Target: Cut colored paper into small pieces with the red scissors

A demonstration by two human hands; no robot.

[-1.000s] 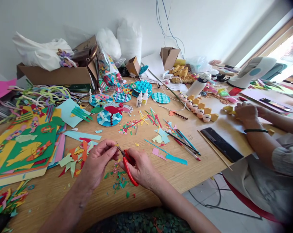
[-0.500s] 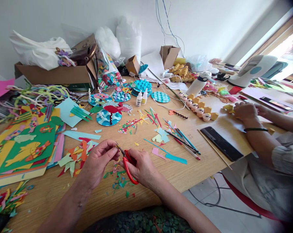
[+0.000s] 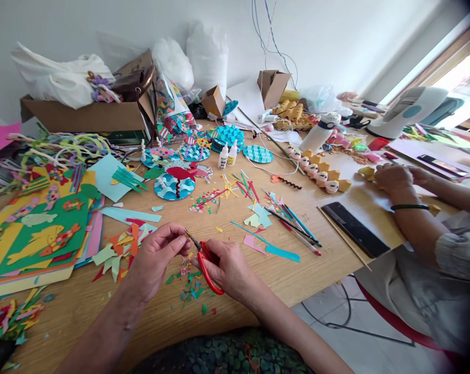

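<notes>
My right hand [image 3: 230, 267] grips a pair of red-handled scissors [image 3: 210, 275], blades pointing up and left. The blade tips reach the fingertips of my left hand [image 3: 159, 254], which are pinched together; what they hold, if anything, is too small to make out. Below the hands lie tiny green, pink and blue paper clippings [image 3: 191, 288]. Left of my left hand is a heap of orange, red and pale green paper scraps [image 3: 116, 259]. Beyond the scissors are a pink scrap [image 3: 254, 244] and a blue strip [image 3: 282, 254].
Paper fish lie on a stack of coloured sheets [image 3: 63, 270] at left. Two glue bottles [image 3: 223, 157] stand mid-table near blue wavy discs [image 3: 175, 187]. Pencils [image 3: 303, 226], a black phone [image 3: 354, 228] and a wooden stick [image 3: 344, 238] lie to the right, beside another person's hands [image 3: 394, 176].
Both hands and the scissors stay in nearly the same place. The view has shifted very slightly.
</notes>
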